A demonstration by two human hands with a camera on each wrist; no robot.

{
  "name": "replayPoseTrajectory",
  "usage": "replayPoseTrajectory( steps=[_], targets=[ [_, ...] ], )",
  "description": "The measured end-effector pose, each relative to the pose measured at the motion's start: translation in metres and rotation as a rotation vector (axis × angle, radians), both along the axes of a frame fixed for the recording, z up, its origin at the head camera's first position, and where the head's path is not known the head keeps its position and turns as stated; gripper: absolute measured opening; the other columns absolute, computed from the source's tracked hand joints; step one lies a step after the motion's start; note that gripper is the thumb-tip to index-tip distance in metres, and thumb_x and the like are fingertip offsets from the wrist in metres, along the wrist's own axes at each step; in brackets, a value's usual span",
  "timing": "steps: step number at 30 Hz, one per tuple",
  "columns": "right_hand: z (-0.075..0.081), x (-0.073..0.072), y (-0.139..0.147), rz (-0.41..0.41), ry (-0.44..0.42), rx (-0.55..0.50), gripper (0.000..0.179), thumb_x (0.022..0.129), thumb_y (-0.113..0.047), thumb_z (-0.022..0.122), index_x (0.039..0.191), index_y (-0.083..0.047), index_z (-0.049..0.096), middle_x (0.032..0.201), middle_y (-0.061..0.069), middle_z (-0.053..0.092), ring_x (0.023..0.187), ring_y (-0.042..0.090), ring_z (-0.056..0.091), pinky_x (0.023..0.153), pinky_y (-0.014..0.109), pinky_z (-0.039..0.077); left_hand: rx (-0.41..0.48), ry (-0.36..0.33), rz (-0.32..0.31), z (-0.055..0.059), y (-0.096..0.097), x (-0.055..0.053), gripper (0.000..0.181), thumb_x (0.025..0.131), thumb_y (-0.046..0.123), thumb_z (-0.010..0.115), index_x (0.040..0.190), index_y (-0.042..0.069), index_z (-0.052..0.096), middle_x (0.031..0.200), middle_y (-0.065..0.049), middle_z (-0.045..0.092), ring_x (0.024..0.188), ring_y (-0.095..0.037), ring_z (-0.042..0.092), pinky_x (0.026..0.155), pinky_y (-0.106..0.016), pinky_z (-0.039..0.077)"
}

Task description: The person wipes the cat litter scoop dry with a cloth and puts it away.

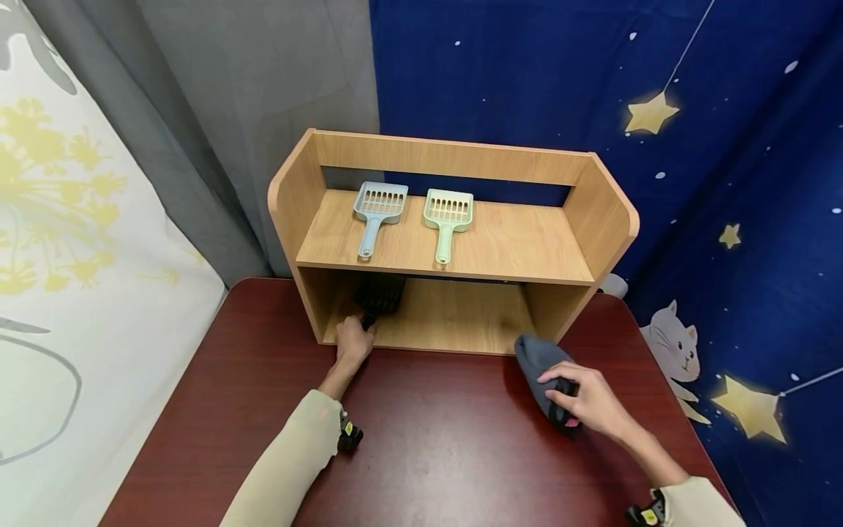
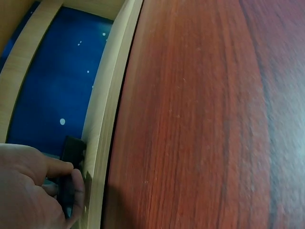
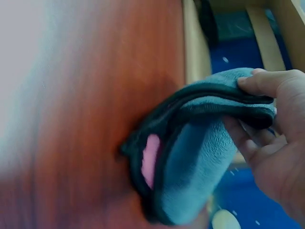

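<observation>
In the head view, my left hand (image 1: pixel 353 339) grips the handle of a black slotted litter scoop (image 1: pixel 382 293) at the left of the lower shelf. The left wrist view shows thumb and fingers pinching that black handle (image 2: pixel 73 150); the scoop's head is hidden there. Over the table's right side, my right hand (image 1: pixel 596 401) pinches a soft grey fleece item (image 1: pixel 536 360) by its black edging. It looks folded, with a pink patch (image 3: pixel 150 161) in the right wrist view; its exact kind is unclear. A blue litter scoop (image 1: pixel 380 205) and a green one (image 1: pixel 448 212) lie on the upper shelf.
A two-tier wooden shelf (image 1: pixel 454 274) stands at the back of the dark red table (image 1: pixel 421 439). Its side walls and front edges border both tiers. Behind it hang a grey curtain (image 1: pixel 270 80) and a blue star-patterned one (image 1: pixel 527 73).
</observation>
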State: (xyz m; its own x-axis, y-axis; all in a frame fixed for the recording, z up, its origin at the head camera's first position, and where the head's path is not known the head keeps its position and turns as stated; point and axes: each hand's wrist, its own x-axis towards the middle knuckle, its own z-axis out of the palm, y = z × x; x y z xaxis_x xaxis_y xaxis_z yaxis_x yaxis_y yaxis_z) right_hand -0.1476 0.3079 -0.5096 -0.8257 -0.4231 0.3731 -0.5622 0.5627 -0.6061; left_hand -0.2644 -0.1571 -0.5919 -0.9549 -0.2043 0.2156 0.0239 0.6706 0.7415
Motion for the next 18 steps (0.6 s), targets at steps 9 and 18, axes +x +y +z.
replayPoseTrajectory(
  steps=[9, 18],
  targets=[
    [-0.034, 0.003, -0.029, 0.000, -0.053, 0.072, 0.038, 0.078, 0.004, 0.090, 0.106, -0.021, 0.080, 0.102, -0.011, 0.076, 0.098, 0.010, 0.071, 0.085, 0.028, 0.056, 0.001, 0.021, 0.021, -0.038, -0.006, -0.022, 0.022, 0.095, 0.021, 0.072, 0.104, 0.001, 0.077, 0.090, -0.026, 0.076, 0.080, -0.046, 0.072, 0.065, -0.057, 0.056],
    [-0.045, 0.001, -0.036, -0.025, -0.120, 0.003, 0.035, 0.080, 0.002, 0.089, 0.107, -0.020, 0.080, 0.105, -0.009, 0.077, 0.099, 0.009, 0.071, 0.084, 0.024, 0.056, -0.003, 0.000, 0.040, -0.037, -0.005, -0.020, 0.025, 0.093, 0.020, 0.070, 0.109, 0.001, 0.077, 0.093, -0.026, 0.076, 0.081, -0.046, 0.071, 0.066, -0.057, 0.056]
  ],
)
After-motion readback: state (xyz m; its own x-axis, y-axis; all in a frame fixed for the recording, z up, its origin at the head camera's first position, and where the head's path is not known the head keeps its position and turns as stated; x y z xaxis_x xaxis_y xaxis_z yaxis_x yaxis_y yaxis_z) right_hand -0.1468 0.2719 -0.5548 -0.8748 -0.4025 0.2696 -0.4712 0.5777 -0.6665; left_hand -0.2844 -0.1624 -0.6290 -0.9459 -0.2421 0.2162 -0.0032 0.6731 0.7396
